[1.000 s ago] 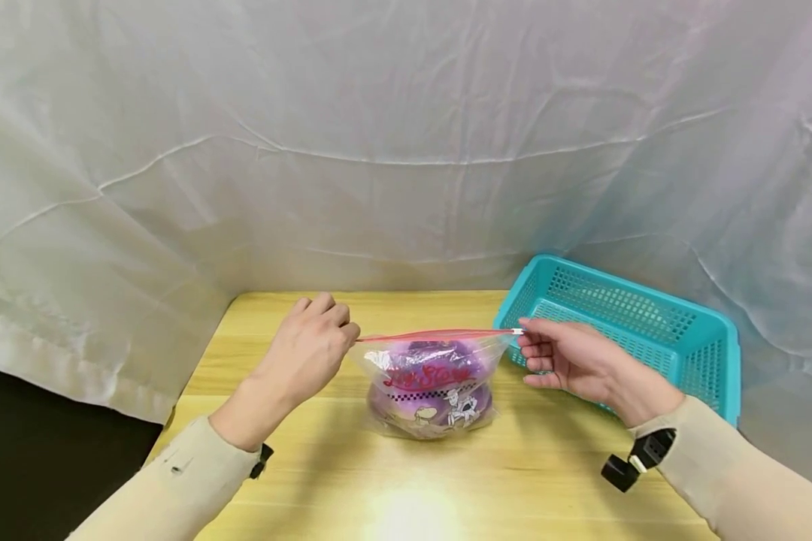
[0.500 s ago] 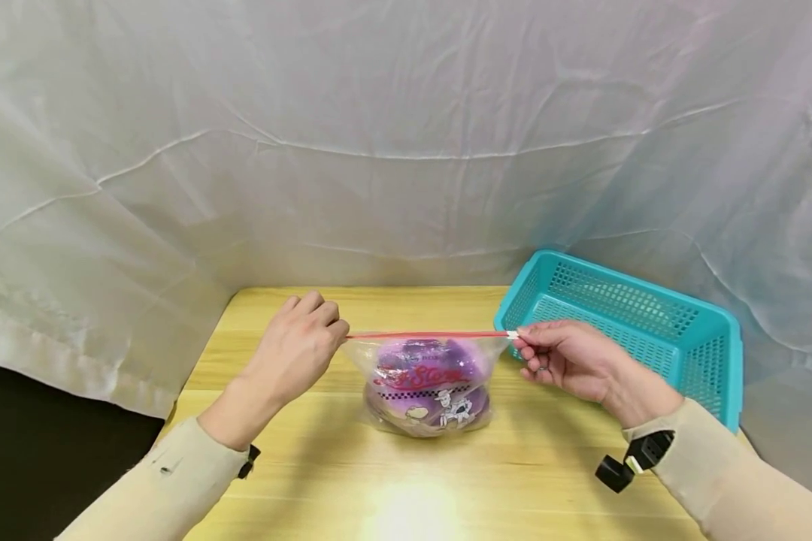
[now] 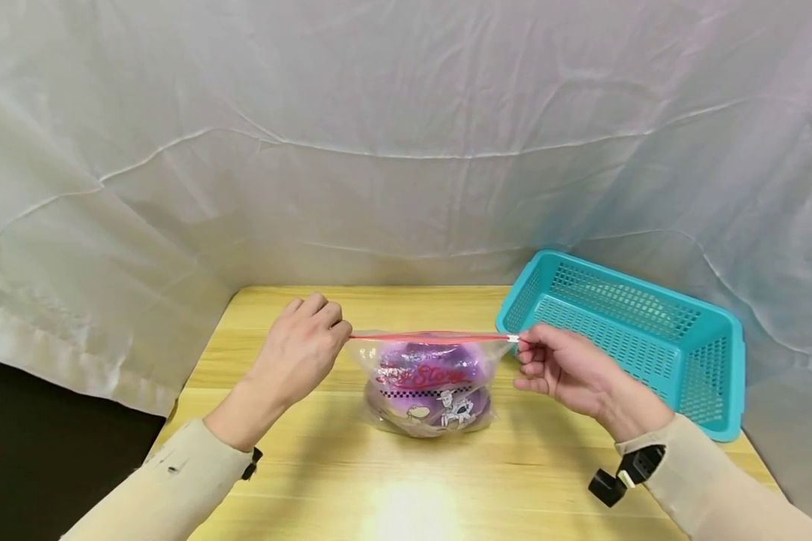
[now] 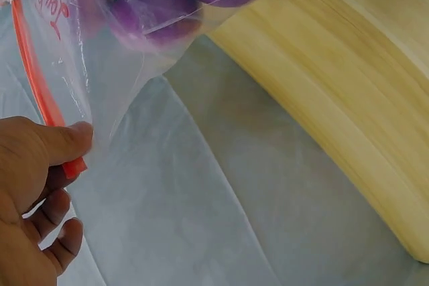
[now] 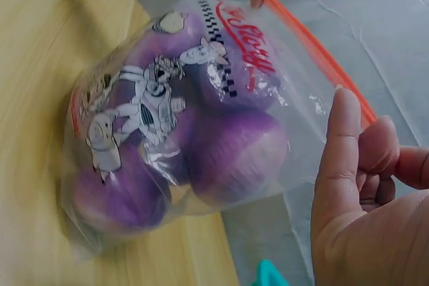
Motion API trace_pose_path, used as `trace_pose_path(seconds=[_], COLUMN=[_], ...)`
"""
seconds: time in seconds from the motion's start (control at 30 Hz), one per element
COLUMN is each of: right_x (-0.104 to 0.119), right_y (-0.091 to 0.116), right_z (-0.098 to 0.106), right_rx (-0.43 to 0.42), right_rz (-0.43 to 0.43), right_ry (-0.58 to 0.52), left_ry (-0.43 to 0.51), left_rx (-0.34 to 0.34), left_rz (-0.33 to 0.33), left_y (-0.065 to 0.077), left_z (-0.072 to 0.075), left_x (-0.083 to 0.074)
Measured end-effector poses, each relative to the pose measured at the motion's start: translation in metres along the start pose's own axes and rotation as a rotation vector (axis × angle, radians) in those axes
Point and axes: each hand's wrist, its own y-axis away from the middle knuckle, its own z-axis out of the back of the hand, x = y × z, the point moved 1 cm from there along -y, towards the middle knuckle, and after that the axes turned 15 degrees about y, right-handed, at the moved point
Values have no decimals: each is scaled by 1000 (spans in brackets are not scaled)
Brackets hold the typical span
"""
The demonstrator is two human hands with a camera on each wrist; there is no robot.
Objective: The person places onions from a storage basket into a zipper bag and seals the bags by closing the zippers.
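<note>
A clear zip bag [image 3: 426, 391] with a red seal strip and printed cartoon figures stands on the wooden table. Several round purple-and-whitish objects [image 5: 238, 159] fill it. My left hand [image 3: 298, 349] pinches the strip's left end between thumb and fingers, seen closely in the left wrist view. At the other end, beside a white slider [image 3: 512, 339], my right hand [image 3: 571, 372] grips the strip with thumb and forefinger, its other fingers loosely curled. Between both hands the red strip [image 3: 433, 336] is drawn nearly straight across the bag's top.
Behind my right hand, a teal perforated basket [image 3: 710, 323] sits at the table's back right. Pale cloth [image 3: 406, 203] hangs behind the table [image 3: 352, 481]. The table's left edge borders a dark area.
Both hands have shifted slightly left with the bag's strip, which has become straighter. My right hand's lower fingers curled in, then loosened again. The bag's base has hardly moved.
</note>
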Motion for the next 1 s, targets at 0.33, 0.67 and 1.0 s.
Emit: trace_pose_path(seconds=[0.33, 0.67, 1.0], right_x=[-6, -10, -9], right_y=[1, 0, -2], right_z=[11, -2, -4], right_rx=[153, -30, -45], right_rz=[30, 28, 50], right_ry=[-67, 30, 62], left_ry=[8, -59, -43], left_rx=[-37, -5, -6], left_rz=[-19, 13, 18], left_y=[3, 8, 13], left_z=[-4, -7, -10], left_x=[0, -1, -2])
